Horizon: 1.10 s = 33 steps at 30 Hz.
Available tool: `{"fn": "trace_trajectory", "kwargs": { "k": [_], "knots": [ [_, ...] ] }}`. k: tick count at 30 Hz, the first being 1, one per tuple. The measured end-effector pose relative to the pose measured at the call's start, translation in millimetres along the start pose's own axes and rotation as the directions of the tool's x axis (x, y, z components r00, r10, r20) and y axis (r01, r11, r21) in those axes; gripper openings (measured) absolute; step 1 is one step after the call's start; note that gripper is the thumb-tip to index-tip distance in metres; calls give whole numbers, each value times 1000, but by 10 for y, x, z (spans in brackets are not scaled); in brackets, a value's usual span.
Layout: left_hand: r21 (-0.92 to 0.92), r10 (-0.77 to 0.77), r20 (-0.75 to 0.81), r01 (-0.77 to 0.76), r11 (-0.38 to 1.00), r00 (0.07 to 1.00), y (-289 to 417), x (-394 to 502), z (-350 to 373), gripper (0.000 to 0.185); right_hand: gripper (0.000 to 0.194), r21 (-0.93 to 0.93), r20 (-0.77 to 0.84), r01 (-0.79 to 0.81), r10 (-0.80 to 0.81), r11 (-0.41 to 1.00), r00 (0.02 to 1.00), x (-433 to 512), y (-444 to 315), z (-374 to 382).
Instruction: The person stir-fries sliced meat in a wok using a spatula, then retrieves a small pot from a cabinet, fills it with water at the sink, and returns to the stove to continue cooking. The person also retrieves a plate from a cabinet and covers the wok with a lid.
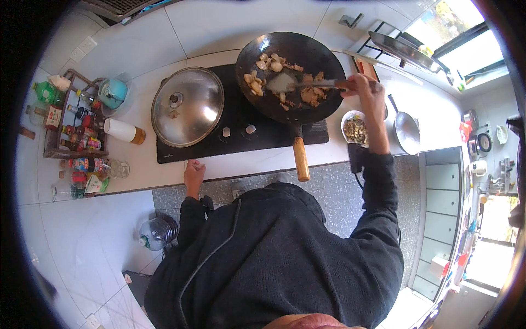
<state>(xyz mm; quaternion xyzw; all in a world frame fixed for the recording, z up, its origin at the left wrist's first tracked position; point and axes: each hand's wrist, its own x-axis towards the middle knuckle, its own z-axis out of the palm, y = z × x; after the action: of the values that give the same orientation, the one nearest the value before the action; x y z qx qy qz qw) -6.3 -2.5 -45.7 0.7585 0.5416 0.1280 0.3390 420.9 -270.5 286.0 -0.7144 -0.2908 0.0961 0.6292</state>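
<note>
My right hand (pixel 366 92) grips the wooden handle of a metal wok spatula (pixel 283 83), whose blade rests among the food in a dark wok (pixel 296 45). Pale slices (pixel 271 63) and browned meat-like pieces (pixel 310 96) lie spread over the wok's inside. The wok's wooden handle (pixel 301 160) points toward me past the counter edge. By the front left of the black gas cooktop (pixel 263 137), my left hand (pixel 194 177) is at the counter edge, fingers curled, with nothing visible in it. A domed steel lid (pixel 187 107) covers the left burner.
A patterned bowl of chopped food (pixel 354 127) stands right of the wok, near a small pan (pixel 407 131). On the left are a rack of bottles (pixel 76 119), an oil pitcher (pixel 125 130) and a glass jar (pixel 119 168). Another pan (pixel 404 51) leans on a wall rack.
</note>
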Motion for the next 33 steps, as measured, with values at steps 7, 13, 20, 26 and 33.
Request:
{"fn": "trace_trajectory", "kwargs": {
  "k": [7,13,20,26,33],
  "knots": [
    [27,42,-30,-41,999,999,-5,-33,7,31,30,-189,-133,35,-61,981,989,143,-82,-174],
    [33,27,-11,-27,999,1000,6,5,-3,32,30,47,-106,5,0,999,994,232,192,218],
    [20,44,-64,-43,999,997,-4,-59,26,32,27,-205,-64,28,-42,978,997,130,-125,-144],
    [-13,35,-35,-36,999,999,26,-31,2,32,28,-100,-89,-23,14,995,996,356,-84,163],
    [-32,39,-62,-41,999,997,-19,-55,40,32,28,-554,104,119,-73,824,992,441,-946,-309]
  ]
}}
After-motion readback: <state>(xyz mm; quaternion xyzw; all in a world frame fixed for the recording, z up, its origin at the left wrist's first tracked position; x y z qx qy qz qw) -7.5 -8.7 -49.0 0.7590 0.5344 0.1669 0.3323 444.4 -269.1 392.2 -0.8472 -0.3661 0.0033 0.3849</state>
